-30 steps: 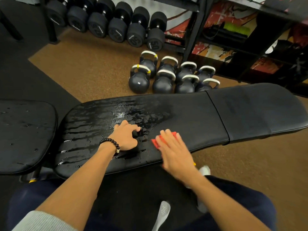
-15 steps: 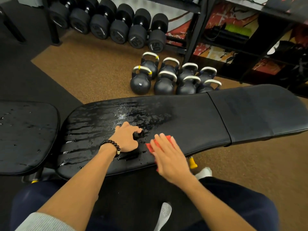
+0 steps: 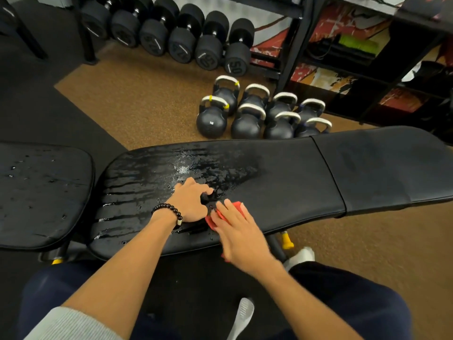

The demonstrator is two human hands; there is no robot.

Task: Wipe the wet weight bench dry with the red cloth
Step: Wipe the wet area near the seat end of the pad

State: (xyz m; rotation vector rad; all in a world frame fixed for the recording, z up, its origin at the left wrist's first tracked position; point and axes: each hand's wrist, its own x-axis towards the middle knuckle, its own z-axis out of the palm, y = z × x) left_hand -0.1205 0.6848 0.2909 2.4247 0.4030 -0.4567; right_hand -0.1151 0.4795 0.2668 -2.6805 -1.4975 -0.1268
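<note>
The weight bench (image 3: 282, 182) spans the middle of the frame; its long pad is wet and streaked on the left half, matte on the right. The red cloth (image 3: 236, 208) lies on the pad near the lower centre, under the right hand (image 3: 235, 229), which presses it flat with straight, spread fingers. The left hand (image 3: 190, 203), with a beaded bracelet (image 3: 169, 212) at the wrist, rests on the wet pad just left of the cloth, fingers curled, holding nothing visible. Kettlebells (image 3: 259, 114) stand on the floor above the bench; dumbbells (image 3: 171, 33) line the upper left
</note>
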